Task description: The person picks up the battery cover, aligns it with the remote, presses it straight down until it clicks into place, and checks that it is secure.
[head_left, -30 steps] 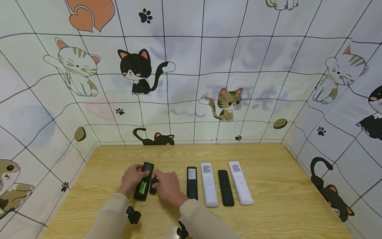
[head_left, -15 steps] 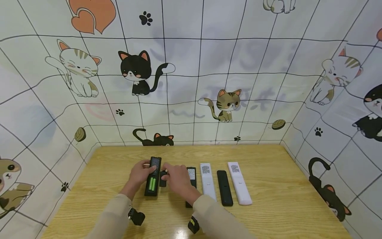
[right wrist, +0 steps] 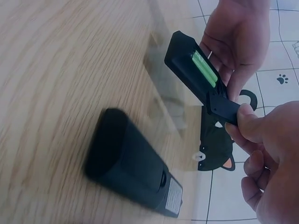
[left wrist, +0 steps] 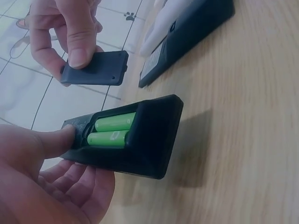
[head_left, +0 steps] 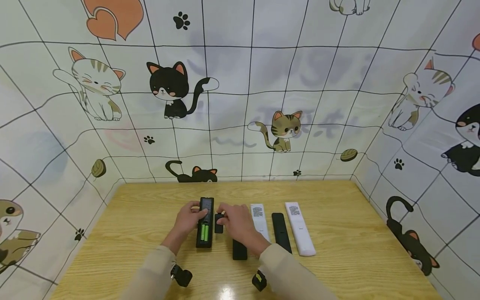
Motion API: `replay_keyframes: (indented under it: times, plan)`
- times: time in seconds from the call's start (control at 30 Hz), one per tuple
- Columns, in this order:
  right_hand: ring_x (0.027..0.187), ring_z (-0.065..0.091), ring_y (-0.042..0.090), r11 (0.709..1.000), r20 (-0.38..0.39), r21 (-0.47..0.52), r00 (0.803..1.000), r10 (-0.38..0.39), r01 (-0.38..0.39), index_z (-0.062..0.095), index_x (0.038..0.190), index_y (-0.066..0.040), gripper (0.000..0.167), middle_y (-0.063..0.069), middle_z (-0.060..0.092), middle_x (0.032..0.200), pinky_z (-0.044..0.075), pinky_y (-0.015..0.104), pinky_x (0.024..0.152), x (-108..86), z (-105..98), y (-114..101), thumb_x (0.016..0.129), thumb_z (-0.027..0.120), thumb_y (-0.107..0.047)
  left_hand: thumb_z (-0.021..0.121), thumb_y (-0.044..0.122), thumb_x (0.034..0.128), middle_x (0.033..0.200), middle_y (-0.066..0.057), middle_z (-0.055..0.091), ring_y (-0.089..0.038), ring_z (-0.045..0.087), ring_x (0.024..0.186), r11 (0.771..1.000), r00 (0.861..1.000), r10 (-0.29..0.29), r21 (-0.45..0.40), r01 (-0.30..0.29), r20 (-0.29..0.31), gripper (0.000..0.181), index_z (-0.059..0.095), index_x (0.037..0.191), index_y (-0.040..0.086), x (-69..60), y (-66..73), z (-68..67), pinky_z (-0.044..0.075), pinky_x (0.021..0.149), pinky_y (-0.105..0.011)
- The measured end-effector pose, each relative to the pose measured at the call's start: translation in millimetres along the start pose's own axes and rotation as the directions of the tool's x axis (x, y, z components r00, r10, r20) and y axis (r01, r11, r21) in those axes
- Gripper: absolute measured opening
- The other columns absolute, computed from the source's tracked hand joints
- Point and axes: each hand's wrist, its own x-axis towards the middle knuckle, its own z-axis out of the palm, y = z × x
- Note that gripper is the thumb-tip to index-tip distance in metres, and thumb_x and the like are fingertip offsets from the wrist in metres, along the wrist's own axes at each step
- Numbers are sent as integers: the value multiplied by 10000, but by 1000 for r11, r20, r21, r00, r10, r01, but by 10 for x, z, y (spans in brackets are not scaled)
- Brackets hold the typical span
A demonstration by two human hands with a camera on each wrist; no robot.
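My left hand (head_left: 188,219) grips a black remote control (head_left: 205,207) by its upper part, thumb across the back. Its battery compartment is uncovered, and two green batteries (left wrist: 111,129) lie side by side inside. Just to the right, my right hand (head_left: 238,220) pinches a small black battery cover (left wrist: 98,68) between thumb and fingers. In the left wrist view a gap separates the cover from the remote. Both are held above the wooden table (left wrist: 243,140).
Right of the hands lie another black remote (right wrist: 131,161), partly behind my right hand, a white remote (head_left: 258,214), a slim black remote (head_left: 281,231) and a second white remote (head_left: 301,229). Behind the table hangs a cat-print cloth (head_left: 232,83).
Both hands have moved to the right, carrying the remote and the cover. The remote has turned from tilted to nearly upright in the head view. My right hand now overlaps the nearest resting remotes.
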Motion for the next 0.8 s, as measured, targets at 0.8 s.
replay_keyframes:
  times: [0.8]
  plan:
    - [751, 566, 108, 999, 47, 35, 999, 28, -29, 602, 1088, -192, 253, -57, 642, 846, 395, 343, 769, -191, -86, 212, 886, 698, -311, 609, 202, 968, 1231, -232, 619, -215, 644, 952, 996, 996, 44, -83, -38, 72, 499, 465, 1414, 30, -48, -86, 293, 544, 768, -372]
